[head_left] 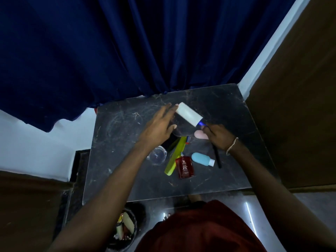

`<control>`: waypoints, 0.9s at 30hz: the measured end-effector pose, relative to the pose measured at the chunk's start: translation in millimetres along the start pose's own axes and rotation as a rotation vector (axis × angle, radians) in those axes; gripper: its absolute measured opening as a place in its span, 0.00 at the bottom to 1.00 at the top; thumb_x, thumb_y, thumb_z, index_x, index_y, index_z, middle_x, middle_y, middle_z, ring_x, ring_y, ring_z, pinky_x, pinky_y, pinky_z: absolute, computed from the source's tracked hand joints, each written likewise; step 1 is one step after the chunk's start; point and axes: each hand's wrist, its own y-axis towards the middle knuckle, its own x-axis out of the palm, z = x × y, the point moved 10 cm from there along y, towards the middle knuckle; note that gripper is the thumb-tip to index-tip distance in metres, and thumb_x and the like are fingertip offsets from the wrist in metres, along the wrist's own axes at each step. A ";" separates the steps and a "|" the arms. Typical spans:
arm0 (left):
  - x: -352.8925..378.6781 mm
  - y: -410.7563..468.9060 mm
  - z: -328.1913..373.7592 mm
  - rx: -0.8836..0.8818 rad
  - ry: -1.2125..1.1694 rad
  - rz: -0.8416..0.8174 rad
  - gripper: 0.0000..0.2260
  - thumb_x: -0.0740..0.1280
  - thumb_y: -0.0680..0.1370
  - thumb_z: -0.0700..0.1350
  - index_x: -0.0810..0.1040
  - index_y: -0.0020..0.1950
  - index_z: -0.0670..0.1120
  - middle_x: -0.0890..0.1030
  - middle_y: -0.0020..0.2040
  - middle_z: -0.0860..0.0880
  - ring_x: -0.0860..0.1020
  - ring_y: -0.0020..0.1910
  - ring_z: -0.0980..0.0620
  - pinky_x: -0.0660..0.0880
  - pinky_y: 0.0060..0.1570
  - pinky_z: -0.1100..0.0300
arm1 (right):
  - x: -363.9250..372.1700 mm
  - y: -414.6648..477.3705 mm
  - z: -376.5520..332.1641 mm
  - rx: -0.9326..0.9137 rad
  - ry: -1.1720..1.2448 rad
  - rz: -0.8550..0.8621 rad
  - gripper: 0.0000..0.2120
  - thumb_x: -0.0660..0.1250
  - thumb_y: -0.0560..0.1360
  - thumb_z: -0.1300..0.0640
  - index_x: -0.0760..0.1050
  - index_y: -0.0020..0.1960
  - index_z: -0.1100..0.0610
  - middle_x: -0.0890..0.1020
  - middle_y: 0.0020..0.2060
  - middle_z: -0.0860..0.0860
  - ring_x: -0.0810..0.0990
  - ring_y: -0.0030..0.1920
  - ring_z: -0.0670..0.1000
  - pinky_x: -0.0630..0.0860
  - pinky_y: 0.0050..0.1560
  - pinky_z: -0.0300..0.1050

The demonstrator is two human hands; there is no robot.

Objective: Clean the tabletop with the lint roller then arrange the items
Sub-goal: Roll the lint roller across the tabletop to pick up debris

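Dark marble with pale veins makes up the square tabletop (pixel 127 170), its surface marked with faint scratches and streaks. Behind it hangs a deep blue curtain (pixel 109 51). On the floor at lower left sits a dark round bin (pixel 125 230) with scraps inside.

Reaching in from the left, the left hand (pixel 160 124) is spread, fingers stretched forward, the fingertips touching the far end of the white cylindrical lint roller (pixel 189 114). Under the left wrist stands a clear glass jar (pixel 157 155). Just right of it lies a yellow-green plastic comb (pixel 175 157), running diagonally, and beside that a flat red perfume bottle (pixel 184 167) marked "RED ZX". Next to the perfume bottle lies a light blue squeeze bottle with a white cap (pixel 201 159).

Raised above the table and tilted, the roller has its blue neck at the lower right end, where the right hand (pixel 218 136) is closed around the handle. A pale pink rounded object (pixel 200 134) shows just left of that hand, partly hidden. A thin black stick (pixel 217 157) lies below the right hand; I cannot tell what it is. A metal chain bracelet (pixel 231 145) circles the right wrist.
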 end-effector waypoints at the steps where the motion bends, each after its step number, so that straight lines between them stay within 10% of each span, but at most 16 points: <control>1: 2.2 7.1 -6.2 -0.038 0.016 -0.006 0.32 0.68 0.82 0.48 0.57 0.83 0.52 0.61 0.81 0.46 0.66 0.78 0.44 0.72 0.72 0.44 | -6.9 11.7 14.6 0.036 0.021 0.034 0.17 0.57 0.84 0.56 0.78 0.48 0.66 0.83 0.46 0.64 0.82 0.49 0.62 0.70 0.49 0.47; 12: 51.1 70.1 -59.0 -0.287 0.202 -0.130 0.40 0.58 0.80 0.68 0.48 0.84 0.50 0.53 0.84 0.44 0.52 0.83 0.43 0.59 0.80 0.42 | -50.5 99.3 147.8 0.356 -0.090 0.100 0.20 0.51 0.85 0.57 0.76 0.59 0.69 0.80 0.58 0.68 0.80 0.58 0.66 0.72 0.59 0.55; 27: 79.7 95.2 -94.0 -0.358 0.171 -0.184 0.40 0.57 0.80 0.69 0.50 0.84 0.48 0.54 0.84 0.42 0.54 0.83 0.41 0.58 0.80 0.41 | -45.9 133.5 183.9 0.504 -0.279 0.006 0.22 0.47 0.86 0.57 0.62 0.73 0.71 0.75 0.65 0.68 0.76 0.65 0.65 0.71 0.66 0.59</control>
